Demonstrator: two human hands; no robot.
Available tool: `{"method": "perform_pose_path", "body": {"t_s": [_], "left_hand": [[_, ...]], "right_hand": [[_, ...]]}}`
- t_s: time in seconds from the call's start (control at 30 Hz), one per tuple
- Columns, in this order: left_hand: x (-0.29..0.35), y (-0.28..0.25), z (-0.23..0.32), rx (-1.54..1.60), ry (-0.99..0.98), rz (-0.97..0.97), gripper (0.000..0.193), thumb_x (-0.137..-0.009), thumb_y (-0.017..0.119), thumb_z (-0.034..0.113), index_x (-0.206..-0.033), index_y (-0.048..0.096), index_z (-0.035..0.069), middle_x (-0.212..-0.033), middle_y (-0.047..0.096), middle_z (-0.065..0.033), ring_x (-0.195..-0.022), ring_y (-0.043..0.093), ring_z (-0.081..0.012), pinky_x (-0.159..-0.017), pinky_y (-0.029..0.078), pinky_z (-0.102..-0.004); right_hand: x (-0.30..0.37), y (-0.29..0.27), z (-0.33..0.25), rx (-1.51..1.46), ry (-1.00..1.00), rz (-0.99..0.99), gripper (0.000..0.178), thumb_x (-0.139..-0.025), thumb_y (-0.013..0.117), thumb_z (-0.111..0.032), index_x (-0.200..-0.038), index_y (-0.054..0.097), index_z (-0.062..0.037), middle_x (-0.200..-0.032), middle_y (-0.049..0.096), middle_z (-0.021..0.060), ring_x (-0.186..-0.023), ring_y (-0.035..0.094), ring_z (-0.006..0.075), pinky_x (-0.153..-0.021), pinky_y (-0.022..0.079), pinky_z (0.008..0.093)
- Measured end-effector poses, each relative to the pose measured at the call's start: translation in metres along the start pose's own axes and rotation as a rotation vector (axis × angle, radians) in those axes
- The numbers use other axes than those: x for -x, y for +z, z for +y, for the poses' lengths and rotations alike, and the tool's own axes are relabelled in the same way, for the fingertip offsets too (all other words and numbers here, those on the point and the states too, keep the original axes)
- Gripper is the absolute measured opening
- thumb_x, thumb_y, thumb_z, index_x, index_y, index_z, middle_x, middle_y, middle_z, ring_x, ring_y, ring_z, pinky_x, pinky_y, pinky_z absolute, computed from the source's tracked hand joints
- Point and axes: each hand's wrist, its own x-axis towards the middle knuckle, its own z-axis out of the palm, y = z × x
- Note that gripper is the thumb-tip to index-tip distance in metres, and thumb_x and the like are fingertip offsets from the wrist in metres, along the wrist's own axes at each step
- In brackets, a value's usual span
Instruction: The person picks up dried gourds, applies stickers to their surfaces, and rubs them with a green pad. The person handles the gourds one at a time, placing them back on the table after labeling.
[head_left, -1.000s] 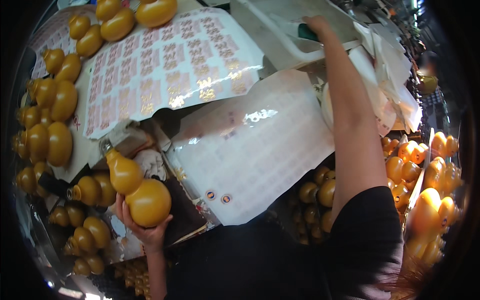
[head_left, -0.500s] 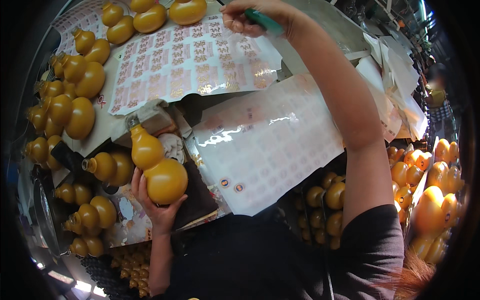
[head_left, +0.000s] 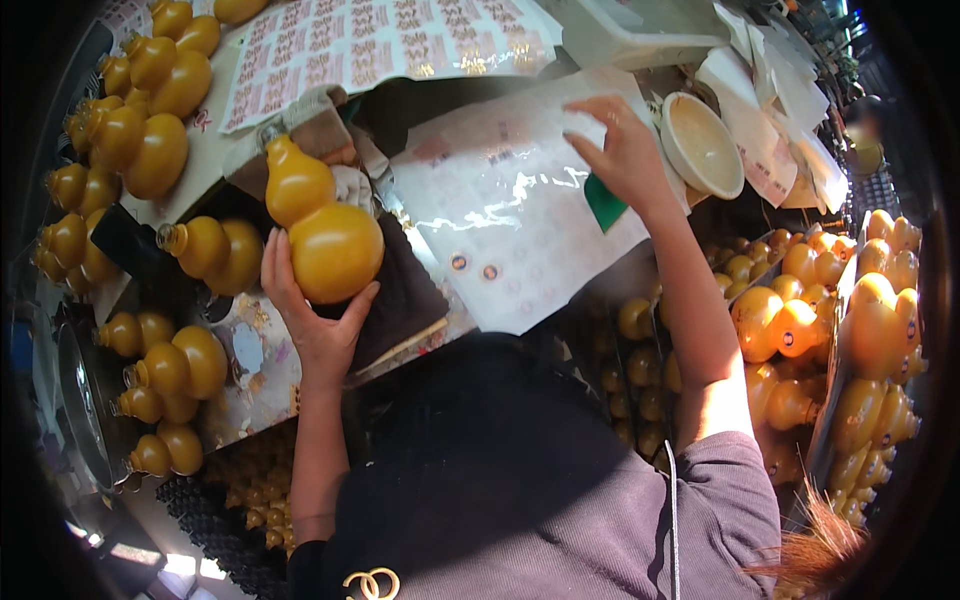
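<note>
My left hand (head_left: 315,310) cups the lower bulb of a glossy yellow gourd-shaped bottle (head_left: 335,250). The bottle leans with its glass neck up and to the left, against a folded cloth pad. My right hand (head_left: 622,150) is over a white sticker sheet (head_left: 530,235), its thumb and forefinger apart. A flat green scraper (head_left: 604,204) sticks out from under its palm; the other fingers are mostly hidden. Two small round stickers are at the sheet's near left part. Further back lies a second sheet with red and gold printing (head_left: 370,40).
Several more gourd bottles (head_left: 160,155) stand along the left. A white bowl (head_left: 702,145) is right of my right hand, and a pale plastic tub (head_left: 640,40) sits behind it. Crates of bottles (head_left: 790,320) fill the lower right. A person is at the far right.
My right hand has come back from beyond the printed sheet to above the sticker sheet, bringing the green scraper. The view has shifted, showing the white bowl. My left hand still holds the bottle.
</note>
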Motion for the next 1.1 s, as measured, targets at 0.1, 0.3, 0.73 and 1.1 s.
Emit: {"method": "perform_pose_path", "body": {"t_s": [0.1, 0.3, 0.73, 1.1], "left_hand": [[0.011, -0.004, 0.003, -0.039, 0.036, 0.043, 0.092, -0.072, 0.081, 0.017, -0.145, 0.026, 0.006, -0.147, 0.025, -0.0188, -0.136, 0.026, -0.0351, -0.112, 0.024, -0.0452], [0.029, -0.011, 0.016, -0.028, 0.067, 0.098, 0.079, -0.078, 0.073, 0.008, -0.143, 0.027, 0.002, -0.147, 0.025, -0.0171, -0.138, 0.024, -0.0323, -0.112, 0.025, -0.0448], [0.026, 0.027, 0.066, 0.289, 0.315, -0.399, 0.039, -0.071, 0.073, 0.000, -0.108, 0.064, 0.005, -0.108, 0.061, -0.0098, -0.105, 0.060, -0.0289, -0.086, 0.048, -0.0367], [0.026, 0.077, 0.093, 1.103, -0.903, -0.962, 0.041, -0.098, 0.052, 0.027, -0.126, 0.040, -0.001, -0.121, 0.055, -0.0169, -0.104, 0.062, -0.0249, -0.089, 0.051, -0.0333]], "right_hand": [[0.050, 0.007, -0.010, -0.216, -0.096, -0.156, 0.028, -0.078, 0.072, -0.008, -0.104, 0.065, -0.0046, -0.100, 0.062, 0.0099, -0.086, 0.061, 0.0254, -0.074, 0.048, 0.0314], [0.108, 0.003, -0.057, -0.274, -0.170, -0.646, 0.035, -0.071, 0.078, -0.020, -0.098, 0.060, -0.0067, -0.099, 0.060, 0.0079, -0.080, 0.062, 0.0302, -0.068, 0.049, 0.0360], [0.117, -0.001, -0.055, -0.564, 0.331, -0.578, 0.006, -0.079, 0.064, -0.008, -0.084, 0.066, -0.0048, -0.083, 0.061, 0.0056, -0.074, 0.058, 0.0149, -0.064, 0.046, 0.0284], [0.115, -0.014, -0.055, -0.898, 0.724, -0.570, 0.008, -0.080, 0.067, -0.010, -0.084, 0.069, -0.0033, -0.074, 0.062, -0.0026, -0.064, 0.051, 0.0034, -0.059, 0.040, 0.0187]]}}
